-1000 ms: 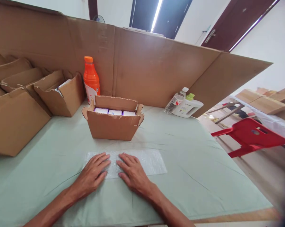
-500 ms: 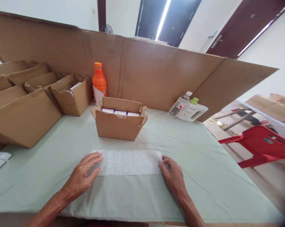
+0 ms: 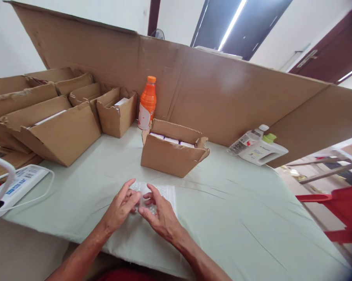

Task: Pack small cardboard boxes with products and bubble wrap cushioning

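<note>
A clear bubble wrap sheet lies folded over on the table in front of me, its middle and near part covered by my hands. My left hand is over its left end, thumb and forefinger apart, the other fingers curled and partly hidden. From the right, my right hand reaches across the wrap, thumb and fingers spread and curved, the tips close to my left hand. Just beyond stands an open cardboard box with several white, purple-edged packs inside.
Several open cardboard boxes crowd the left side. An orange bottle stands behind the nearer box. A clear bottle and a white jug lean at the back right cardboard wall. A white power strip lies at left.
The bubble wrap's right part has been folded over leftward, making it shorter. My right hand has moved left, close to my left hand. The view has turned left.
</note>
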The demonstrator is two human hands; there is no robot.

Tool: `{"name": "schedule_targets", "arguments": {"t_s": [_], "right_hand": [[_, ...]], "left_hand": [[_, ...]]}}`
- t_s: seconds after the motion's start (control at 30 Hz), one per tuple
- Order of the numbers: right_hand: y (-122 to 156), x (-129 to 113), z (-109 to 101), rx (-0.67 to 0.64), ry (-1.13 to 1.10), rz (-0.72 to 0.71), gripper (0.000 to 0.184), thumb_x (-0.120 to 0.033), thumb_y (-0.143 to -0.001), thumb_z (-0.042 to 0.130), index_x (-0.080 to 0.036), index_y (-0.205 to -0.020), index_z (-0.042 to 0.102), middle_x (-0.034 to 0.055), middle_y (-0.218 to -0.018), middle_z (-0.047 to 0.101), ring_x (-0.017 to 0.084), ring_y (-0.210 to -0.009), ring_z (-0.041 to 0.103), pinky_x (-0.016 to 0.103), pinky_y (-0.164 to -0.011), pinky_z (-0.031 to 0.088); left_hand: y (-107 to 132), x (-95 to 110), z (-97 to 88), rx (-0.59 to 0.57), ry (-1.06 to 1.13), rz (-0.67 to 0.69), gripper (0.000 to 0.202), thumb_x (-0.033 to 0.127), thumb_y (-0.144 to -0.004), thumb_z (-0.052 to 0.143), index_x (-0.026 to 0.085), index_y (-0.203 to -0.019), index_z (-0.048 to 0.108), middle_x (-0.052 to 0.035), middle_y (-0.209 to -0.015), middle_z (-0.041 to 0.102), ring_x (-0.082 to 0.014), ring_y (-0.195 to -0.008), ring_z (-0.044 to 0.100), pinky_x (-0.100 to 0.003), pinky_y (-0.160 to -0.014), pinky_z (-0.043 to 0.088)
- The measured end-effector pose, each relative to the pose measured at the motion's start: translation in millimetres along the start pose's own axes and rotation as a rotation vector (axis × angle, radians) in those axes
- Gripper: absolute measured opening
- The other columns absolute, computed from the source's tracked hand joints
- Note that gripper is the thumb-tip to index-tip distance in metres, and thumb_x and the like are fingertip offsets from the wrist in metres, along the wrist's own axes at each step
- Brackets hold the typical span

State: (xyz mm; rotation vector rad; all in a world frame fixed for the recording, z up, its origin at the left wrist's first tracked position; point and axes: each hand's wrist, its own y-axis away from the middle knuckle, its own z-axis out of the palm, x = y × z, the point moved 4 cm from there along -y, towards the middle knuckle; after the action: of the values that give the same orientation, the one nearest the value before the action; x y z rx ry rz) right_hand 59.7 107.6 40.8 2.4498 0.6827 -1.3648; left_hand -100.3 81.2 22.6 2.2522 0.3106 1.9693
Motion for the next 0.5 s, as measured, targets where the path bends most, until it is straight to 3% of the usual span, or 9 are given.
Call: {"name": "schedule_targets", "arguments": {"t_s": [0.1, 0.2, 0.37, 0.5], "right_hand": [[0, 6, -4, -0.039, -0.055, 0.061, 0.05, -0.037, -0.094, 0.054, -0.024, -0.141, 0.046, 0.0104, -0.127, 0.065, 0.021, -0.102, 0.065, 0.03, -0.072, 0.051], [1, 19, -13, -0.008, -0.094, 0.112, 0.043, -0.034, -0.094, 0.051, -0.024, -0.136, 0.051, 0.0108, -0.129, 0.064, 0.021, -0.105, 0.064, 0.033, -0.078, 0.053], [-6, 44, -10, 0.029, -0.258, 0.159, 0.035, -0.037, -0.09, 0.056, -0.023, -0.122, 0.06, 0.0106, -0.124, 0.066, 0.022, -0.105, 0.066, 0.037, -0.089, 0.053], [-3, 44, -11, -0.002, -0.299, 0.155, 0.037, -0.039, -0.089, 0.059, -0.022, -0.122, 0.061, 0.0114, -0.119, 0.069, 0.024, -0.105, 0.067, 0.04, -0.089, 0.055]], "left_hand": [[-11, -7, -5.2, 0.078, -0.371, 0.058, 0.062, 0.031, -0.088, 0.048, 0.012, -0.146, 0.037, -0.0005, -0.081, 0.065, -0.0187, -0.073, 0.062, -0.032, -0.072, 0.047], [-16, -10, -8.2, 0.094, -0.633, 0.058, 0.058, 0.019, -0.088, 0.044, 0.014, -0.145, 0.04, -0.0016, -0.085, 0.068, -0.0191, -0.075, 0.063, -0.031, -0.072, 0.044], [-15, -5, -18.3, 0.177, -0.879, 0.079, 0.05, 0.019, -0.089, 0.048, 0.018, -0.14, 0.049, -0.0062, -0.1, 0.07, -0.0221, -0.093, 0.067, -0.031, -0.079, 0.046], [-14, -5, -20.0, 0.217, -0.931, 0.143, 0.047, 0.029, -0.092, 0.051, 0.019, -0.138, 0.05, -0.0081, -0.109, 0.068, -0.0233, -0.1, 0.066, -0.032, -0.083, 0.048]]}}
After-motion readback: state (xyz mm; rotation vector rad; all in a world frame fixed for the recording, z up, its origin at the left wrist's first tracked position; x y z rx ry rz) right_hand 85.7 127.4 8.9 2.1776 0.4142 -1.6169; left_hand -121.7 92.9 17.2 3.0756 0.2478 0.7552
